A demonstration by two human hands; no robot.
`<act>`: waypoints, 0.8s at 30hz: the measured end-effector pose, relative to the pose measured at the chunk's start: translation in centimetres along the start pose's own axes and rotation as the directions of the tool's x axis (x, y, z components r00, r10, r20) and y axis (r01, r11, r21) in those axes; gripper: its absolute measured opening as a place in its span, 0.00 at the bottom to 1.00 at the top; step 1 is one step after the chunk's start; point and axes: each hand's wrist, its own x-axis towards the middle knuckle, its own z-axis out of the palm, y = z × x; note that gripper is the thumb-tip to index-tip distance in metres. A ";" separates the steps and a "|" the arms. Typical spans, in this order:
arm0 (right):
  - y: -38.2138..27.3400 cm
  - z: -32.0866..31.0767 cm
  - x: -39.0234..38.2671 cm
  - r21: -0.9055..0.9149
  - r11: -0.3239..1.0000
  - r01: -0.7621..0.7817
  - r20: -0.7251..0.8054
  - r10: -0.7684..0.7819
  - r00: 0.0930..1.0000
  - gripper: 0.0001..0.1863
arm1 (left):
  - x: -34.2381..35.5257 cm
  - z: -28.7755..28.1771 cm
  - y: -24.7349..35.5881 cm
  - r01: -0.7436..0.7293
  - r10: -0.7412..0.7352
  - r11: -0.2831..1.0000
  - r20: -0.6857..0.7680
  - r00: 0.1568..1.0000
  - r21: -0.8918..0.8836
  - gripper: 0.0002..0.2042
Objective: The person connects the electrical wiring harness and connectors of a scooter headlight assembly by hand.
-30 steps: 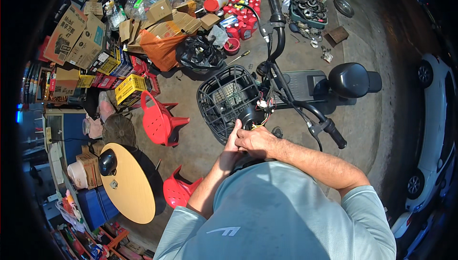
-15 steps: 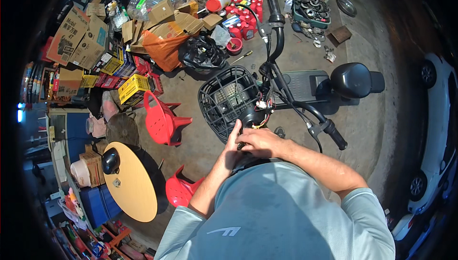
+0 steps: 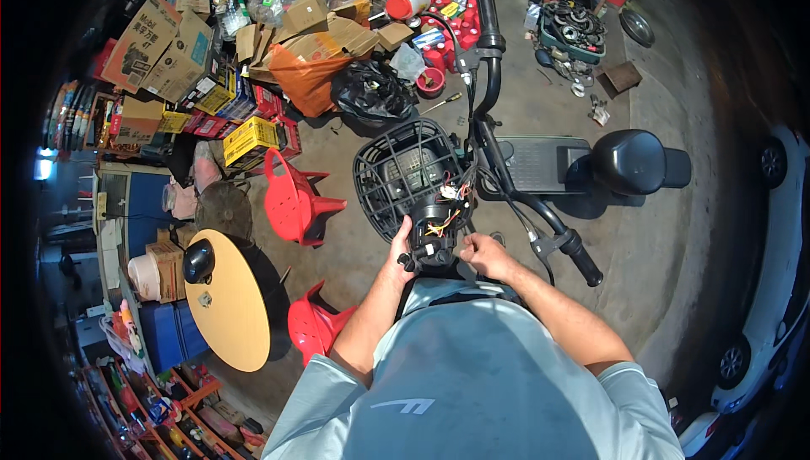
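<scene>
A black electric scooter stands before me, its handlebar (image 3: 506,180) turned sideways and its wire basket (image 3: 405,175) to the left. Between the basket and my body is a black round housing (image 3: 429,213), with loose coloured wires (image 3: 441,228) spilling out of its open side. My left hand (image 3: 400,251) grips the housing's near left side, thumb up along it. Just right of the housing, my right hand (image 3: 488,256) is closed with curled fingers pressed together. Whatever those fingers hold is too small to make out. A white connector (image 3: 454,192) hangs among the upper wires.
Red plastic chairs (image 3: 291,200) and an oval wooden table (image 3: 232,316) bearing a black helmet (image 3: 199,261) are on the left. Cardboard boxes (image 3: 173,55) and bags are heaped beyond. A screwdriver (image 3: 443,102) lies on the floor; a parts bin (image 3: 575,34) stands farther right.
My right hand has moved away from my left hand toward the right. The housing and its wires, partly covered before, now show more fully. The view has shifted slightly.
</scene>
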 end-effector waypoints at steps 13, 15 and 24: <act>-2.3 3.0 6.7 0.280 0.956 -0.093 -0.141 0.136 0.981 0.26 | 2.3 -2.8 5.9 0.043 -0.078 0.965 0.124 0.989 0.258 0.32; -2.9 3.2 7.3 0.303 0.948 -0.096 -0.170 0.153 0.974 0.22 | 3.1 -3.1 7.5 0.020 -0.064 0.950 0.132 0.989 0.310 0.31; -3.8 3.6 8.4 0.520 0.847 -0.113 -0.198 0.248 0.948 0.08 | 6.4 -4.1 9.7 -0.006 -0.014 0.847 0.034 0.999 0.531 0.26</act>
